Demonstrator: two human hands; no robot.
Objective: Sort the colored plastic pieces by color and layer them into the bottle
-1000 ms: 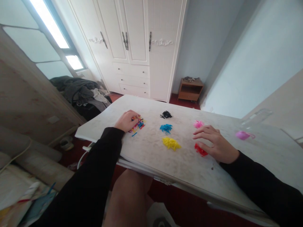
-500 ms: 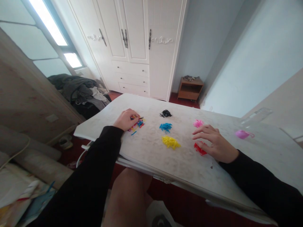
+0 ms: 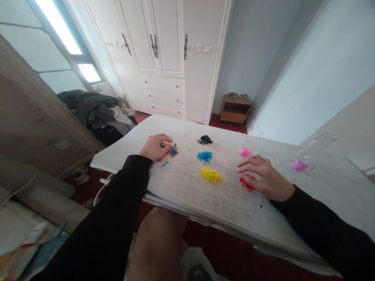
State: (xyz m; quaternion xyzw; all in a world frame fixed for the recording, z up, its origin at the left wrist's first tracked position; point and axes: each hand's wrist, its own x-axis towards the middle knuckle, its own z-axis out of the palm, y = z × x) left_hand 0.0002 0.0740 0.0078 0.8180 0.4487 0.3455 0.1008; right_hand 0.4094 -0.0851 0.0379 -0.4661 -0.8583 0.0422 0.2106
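Observation:
My left hand (image 3: 156, 146) rests at a mixed-colour pile of small rubber bands (image 3: 172, 151) on the left of the white table (image 3: 175, 183). Its thumb and forefinger are apart over the pile, and I see nothing held between them. My right hand (image 3: 265, 177) hovers with loosely spread fingers over a pile of red bands (image 3: 247, 183), partly covering it. Just beyond its fingertips lies a pink pile (image 3: 245, 152). Between the hands sit a black pile (image 3: 205, 139), a blue pile (image 3: 204, 157) and a yellow pile (image 3: 211, 175).
A purple-pink pouch-like object (image 3: 300, 166) lies on the right of the table, near a clear container (image 3: 318, 144). Beyond the table stand a white wardrobe (image 3: 164, 89) and a small wooden cabinet (image 3: 236, 111). Clothes (image 3: 99, 109) are heaped at the left.
My left thumb and forefinger have parted, and the dark band that stuck out between them now lies on the mixed pile. The right hand has hardly moved.

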